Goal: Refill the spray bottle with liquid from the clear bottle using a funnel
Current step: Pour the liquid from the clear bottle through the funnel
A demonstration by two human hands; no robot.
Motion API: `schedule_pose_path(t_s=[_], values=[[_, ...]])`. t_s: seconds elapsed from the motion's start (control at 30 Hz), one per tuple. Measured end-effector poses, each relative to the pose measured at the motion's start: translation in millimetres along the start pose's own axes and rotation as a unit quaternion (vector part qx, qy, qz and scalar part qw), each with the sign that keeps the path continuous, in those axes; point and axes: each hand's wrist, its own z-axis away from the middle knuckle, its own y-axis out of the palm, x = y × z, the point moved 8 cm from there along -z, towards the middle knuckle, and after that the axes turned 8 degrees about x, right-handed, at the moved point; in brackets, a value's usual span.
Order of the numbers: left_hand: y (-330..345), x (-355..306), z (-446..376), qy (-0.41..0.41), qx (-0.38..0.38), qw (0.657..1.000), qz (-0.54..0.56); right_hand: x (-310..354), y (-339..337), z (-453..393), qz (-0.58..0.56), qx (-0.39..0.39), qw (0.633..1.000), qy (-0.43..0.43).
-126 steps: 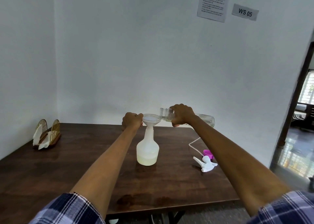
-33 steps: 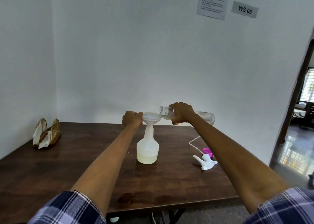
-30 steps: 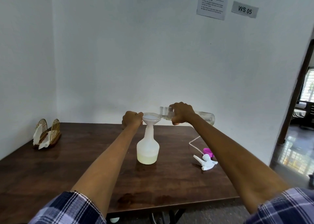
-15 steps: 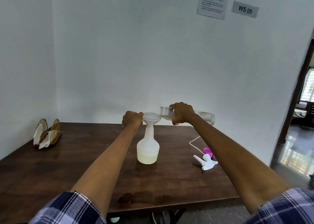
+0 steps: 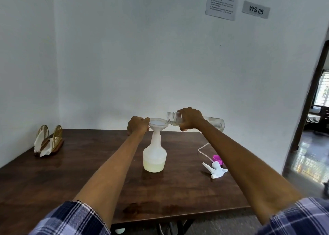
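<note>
A white translucent spray bottle (image 5: 154, 156) stands on the dark wooden table (image 5: 99, 177), its lower part holding pale yellowish liquid. A white funnel (image 5: 158, 126) sits in its neck. My left hand (image 5: 138, 125) pinches the funnel's left rim. My right hand (image 5: 190, 118) grips the clear bottle (image 5: 214, 123), which lies almost level with its open mouth over the funnel's right edge. The clear bottle looks nearly empty.
The white trigger sprayer head (image 5: 215, 169) with its thin tube lies on the table at the right, beside a pink cap (image 5: 217, 159). A gold napkin holder (image 5: 49, 140) stands at the far left. A doorway (image 5: 313, 110) opens on the right.
Hardly anything has moved over the last second. Compared with four seconds ago, both hands hold the same pose and the clear bottle stays tipped at the funnel.
</note>
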Motion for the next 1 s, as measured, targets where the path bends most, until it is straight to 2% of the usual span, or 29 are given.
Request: schedule_pose_path(t_s=[1.0], values=[[-0.2,-1.6,0.7,0.002,0.007,1.0,-0.008,-1.4,1.0,0.0,-0.008,0.005,1.0,0.004]])
